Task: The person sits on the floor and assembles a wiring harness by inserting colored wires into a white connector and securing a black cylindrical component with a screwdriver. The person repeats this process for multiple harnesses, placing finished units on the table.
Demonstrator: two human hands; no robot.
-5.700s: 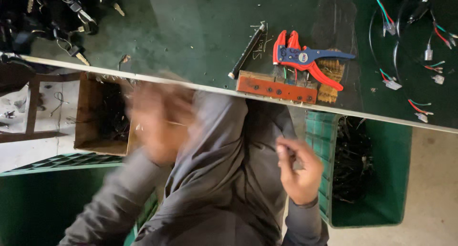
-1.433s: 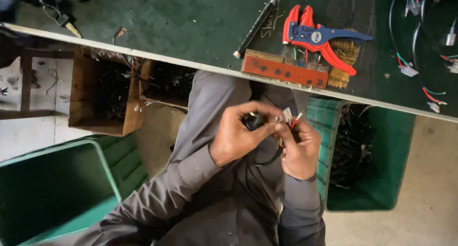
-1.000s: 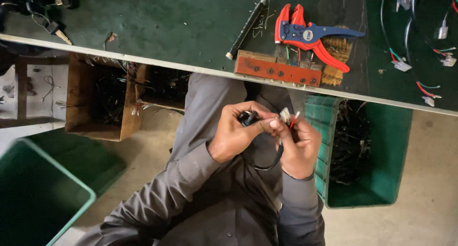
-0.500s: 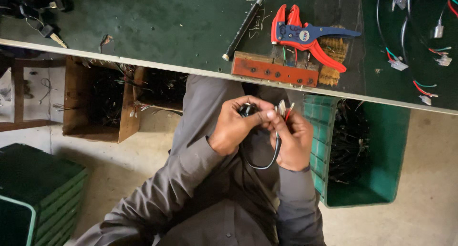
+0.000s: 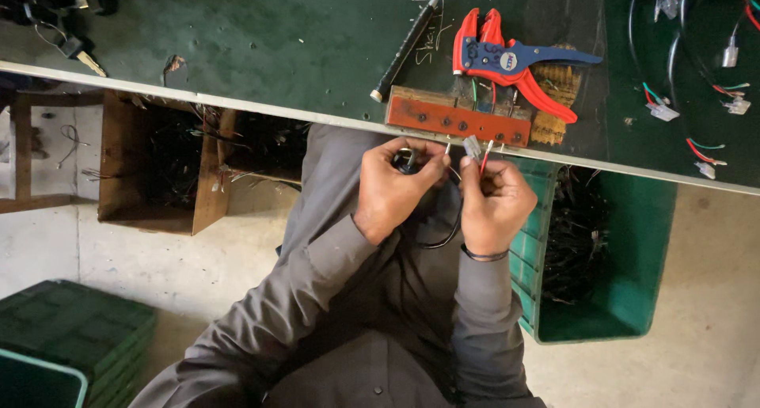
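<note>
My left hand (image 5: pixel 393 188) pinches a black cable (image 5: pixel 440 239) with a black plug end near my fingertips; the cable loops down between both hands. My right hand (image 5: pixel 493 204) holds the same cable's other end, where a small white connector (image 5: pixel 473 148) and a red wire tip (image 5: pixel 485 158) stick up above my fingers. Both hands hover just below the edge of the green workbench (image 5: pixel 277 36), right under a red metal block (image 5: pixel 457 121) fixed at that edge.
A red and blue wire stripper (image 5: pixel 514 64) and a black rod (image 5: pixel 405 47) lie on the bench. Loose wired connectors (image 5: pixel 704 99) lie at the right. A cardboard box of wires (image 5: pixel 170 166) stands left, a green crate of wires (image 5: pixel 602 250) right, stacked green crates (image 5: pixel 71 337) at bottom left.
The hands have risen closer to the bench edge, still holding the cable. The view has drifted, so the green crates at lower left slide out of frame.
</note>
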